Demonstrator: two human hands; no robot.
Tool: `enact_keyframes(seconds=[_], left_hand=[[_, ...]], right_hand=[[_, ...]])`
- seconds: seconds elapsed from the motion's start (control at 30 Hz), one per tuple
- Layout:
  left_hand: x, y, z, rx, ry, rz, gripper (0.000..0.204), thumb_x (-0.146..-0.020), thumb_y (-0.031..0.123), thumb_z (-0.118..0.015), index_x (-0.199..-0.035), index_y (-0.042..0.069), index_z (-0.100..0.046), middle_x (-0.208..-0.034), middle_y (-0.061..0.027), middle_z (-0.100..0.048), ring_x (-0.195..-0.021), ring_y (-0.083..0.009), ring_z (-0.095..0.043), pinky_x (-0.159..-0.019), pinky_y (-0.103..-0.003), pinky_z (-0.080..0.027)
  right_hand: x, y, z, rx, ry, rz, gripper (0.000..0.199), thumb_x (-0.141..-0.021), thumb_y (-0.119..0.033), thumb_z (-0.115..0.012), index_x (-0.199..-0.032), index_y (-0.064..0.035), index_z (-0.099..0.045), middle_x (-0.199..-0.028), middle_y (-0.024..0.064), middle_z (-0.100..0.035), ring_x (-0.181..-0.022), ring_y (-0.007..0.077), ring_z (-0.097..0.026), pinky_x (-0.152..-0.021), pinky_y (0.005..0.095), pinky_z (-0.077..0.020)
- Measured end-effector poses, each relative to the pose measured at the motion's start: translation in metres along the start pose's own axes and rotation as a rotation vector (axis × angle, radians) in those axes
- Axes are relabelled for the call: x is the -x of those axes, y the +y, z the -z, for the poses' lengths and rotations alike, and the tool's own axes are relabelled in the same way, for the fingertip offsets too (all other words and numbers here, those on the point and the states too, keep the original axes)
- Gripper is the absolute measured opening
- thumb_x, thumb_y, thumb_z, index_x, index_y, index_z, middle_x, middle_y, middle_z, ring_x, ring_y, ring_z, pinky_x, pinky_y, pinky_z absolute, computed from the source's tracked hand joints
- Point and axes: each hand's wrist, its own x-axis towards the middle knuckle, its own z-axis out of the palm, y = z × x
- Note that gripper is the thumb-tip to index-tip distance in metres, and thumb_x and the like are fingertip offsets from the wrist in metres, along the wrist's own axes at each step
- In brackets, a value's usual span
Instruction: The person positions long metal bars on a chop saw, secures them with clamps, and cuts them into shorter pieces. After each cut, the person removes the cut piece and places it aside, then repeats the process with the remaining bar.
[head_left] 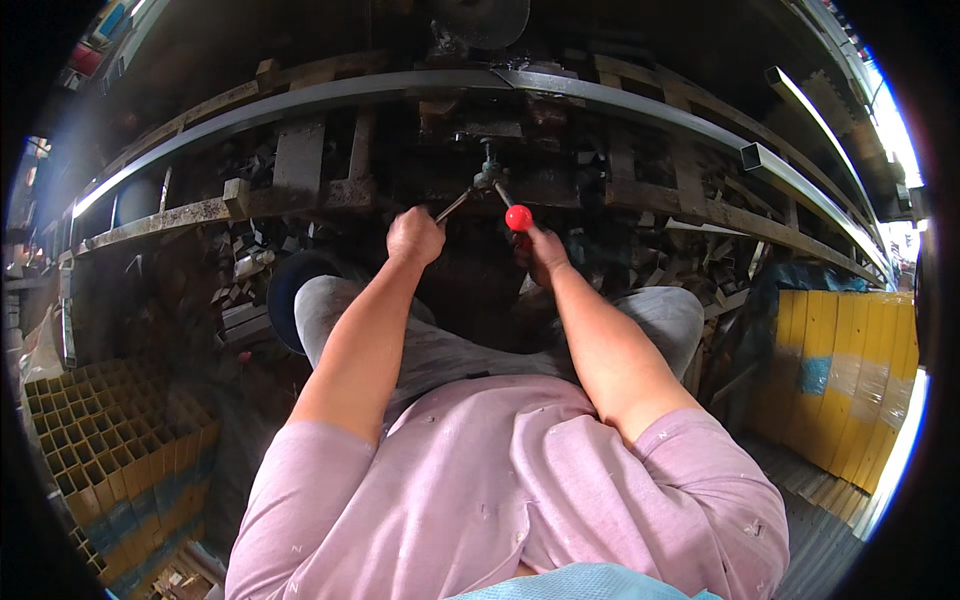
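Note:
My left hand (pixel 416 237) is closed around the near end of a thin metal lever (pixel 455 206). That lever slants up to a greenish metal hub (pixel 488 180) of a clamp. From the same hub a second lever comes toward me, ending in a red ball knob (pixel 518 218). My right hand (pixel 543 256) is just below and beside the knob, its fingers curled and partly in shadow. What those fingers hold is hidden. Beyond the hub, a long square metal tube (pixel 360 88) lies across the machine, meeting a circular saw blade (pixel 482 18) area at the top.
Short tube offcuts (pixel 250 262) are heaped under the wooden frame (pixel 160 222). Bundled yellow square tubes (pixel 95 420) stand at the left. Wrapped yellow lengths (pixel 850 380) stand at the right. Another metal tube (pixel 800 190) juts out at the right. A dark blue round container (pixel 285 300) is beside my left knee.

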Motion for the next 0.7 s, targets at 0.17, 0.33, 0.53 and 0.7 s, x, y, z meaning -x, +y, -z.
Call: enact_keyframes(seconds=[0.17,0.33,0.53,0.7], left_hand=[[-0.019,-0.011,-0.029,-0.042,-0.079,0.026,0.040,-0.099,0.036,-0.074,-0.126,0.007,-0.077,-0.132,-0.0253,-0.075,-0.122,-0.0430,-0.072,-0.101,-0.051,-0.060],[-0.023,-0.010,-0.042,-0.029,-0.203,0.042,0.052,-0.096,0.051,-0.079,-0.127,0.009,-0.079,-0.135,-0.0199,-0.076,-0.127,-0.0397,-0.072,-0.103,-0.048,-0.061],[0.017,0.003,0.047,-0.517,-0.550,-0.195,0.040,-0.089,0.034,-0.080,-0.120,0.009,-0.082,-0.121,-0.0159,-0.081,-0.114,-0.0358,-0.077,-0.097,-0.044,-0.064],[0.038,-0.033,0.148,0.081,-0.498,0.011,0.028,-0.094,0.020,-0.080,-0.112,-0.001,-0.081,-0.096,-0.0163,-0.082,-0.079,-0.0254,-0.078,-0.075,-0.041,-0.062]], right_hand=[[0.010,-0.013,-0.007,0.088,0.117,0.066,0.038,-0.101,-0.050,-0.079,-0.093,-0.0147,-0.066,-0.071,-0.0019,-0.057,-0.054,0.0125,-0.049,-0.046,0.0326,-0.0344],[0.052,-0.052,-0.031,0.363,0.207,0.108,0.042,-0.107,-0.046,-0.071,-0.085,-0.0107,-0.064,-0.068,-0.0027,-0.053,-0.050,0.0097,-0.043,-0.045,0.0295,-0.0290],[0.090,-0.096,-0.028,0.967,0.083,0.478,0.040,-0.107,-0.033,-0.070,-0.089,0.0017,-0.074,-0.070,0.0045,-0.067,-0.064,0.0163,-0.059,-0.062,0.0361,-0.0450],[0.127,-0.127,-0.081,1.132,0.033,0.569,0.036,-0.107,-0.032,-0.070,-0.118,0.0009,-0.076,-0.079,0.0170,-0.077,-0.075,0.0320,-0.077,-0.074,0.0430,-0.0583]])
